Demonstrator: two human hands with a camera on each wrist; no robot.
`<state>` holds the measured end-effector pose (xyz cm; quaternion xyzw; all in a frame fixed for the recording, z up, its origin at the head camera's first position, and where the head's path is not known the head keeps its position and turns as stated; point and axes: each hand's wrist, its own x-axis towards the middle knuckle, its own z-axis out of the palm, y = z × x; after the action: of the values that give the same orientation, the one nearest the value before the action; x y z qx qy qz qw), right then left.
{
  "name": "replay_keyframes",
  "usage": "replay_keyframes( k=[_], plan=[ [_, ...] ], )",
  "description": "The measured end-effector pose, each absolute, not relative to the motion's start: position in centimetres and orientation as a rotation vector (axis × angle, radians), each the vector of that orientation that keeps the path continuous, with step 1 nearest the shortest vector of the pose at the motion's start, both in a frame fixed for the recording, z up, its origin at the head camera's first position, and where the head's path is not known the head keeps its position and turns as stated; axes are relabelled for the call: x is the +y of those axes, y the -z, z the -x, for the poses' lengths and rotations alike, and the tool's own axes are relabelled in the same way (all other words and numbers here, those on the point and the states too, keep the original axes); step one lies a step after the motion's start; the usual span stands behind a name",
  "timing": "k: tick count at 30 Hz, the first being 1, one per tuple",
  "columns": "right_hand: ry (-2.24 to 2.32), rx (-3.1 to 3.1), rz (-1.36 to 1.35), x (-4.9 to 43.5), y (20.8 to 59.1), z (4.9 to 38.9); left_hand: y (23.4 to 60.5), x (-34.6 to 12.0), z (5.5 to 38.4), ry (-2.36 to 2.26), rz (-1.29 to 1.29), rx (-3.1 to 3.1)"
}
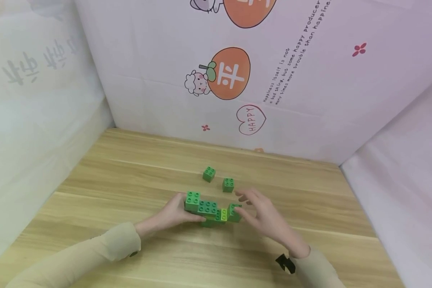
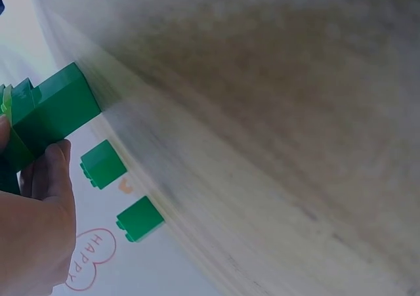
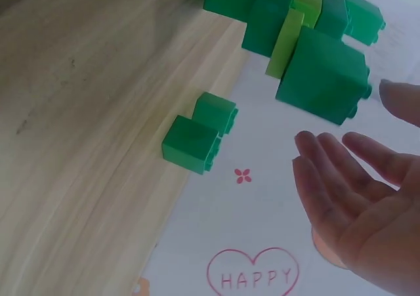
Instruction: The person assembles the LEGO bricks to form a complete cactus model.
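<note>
My left hand (image 1: 174,213) grips the left part of a row of joined toy building bricks (image 1: 207,207). These are mostly green in several shades, with a narrow yellow-green brick (image 1: 224,215) toward the right. At the right end stands a green brick (image 1: 234,214) with studs on top. Beside that end is my right hand (image 1: 265,216), fingers spread and thumb apart from them. In the right wrist view a gap shows between the fingertips and the end brick (image 3: 325,73), and the palm is bare. The left hand's fingers partly hide the underside of the joined bricks.
Two loose green bricks, one farther left (image 1: 209,174) and one nearer (image 1: 228,185), sit on the wooden table (image 1: 147,168) beyond the joined row. White printed cloth (image 1: 158,96) rises behind the table and along both sides.
</note>
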<state>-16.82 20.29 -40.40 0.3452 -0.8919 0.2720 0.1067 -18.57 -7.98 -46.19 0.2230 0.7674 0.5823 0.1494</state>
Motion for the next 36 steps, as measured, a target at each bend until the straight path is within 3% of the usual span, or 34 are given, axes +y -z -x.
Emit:
replay_keyframes(
  k=[16, 36],
  plan=[
    [-0.938, -2.816, -0.82, 21.3, 41.9, 22.6, 45.7, -8.1, 18.2, -1.665, -0.639, 2.218],
    [-0.808, -3.014, -0.77, 20.1, 43.4, 26.1, 46.1, -8.3, 18.1, -1.654, -0.709, 2.245]
  ],
)
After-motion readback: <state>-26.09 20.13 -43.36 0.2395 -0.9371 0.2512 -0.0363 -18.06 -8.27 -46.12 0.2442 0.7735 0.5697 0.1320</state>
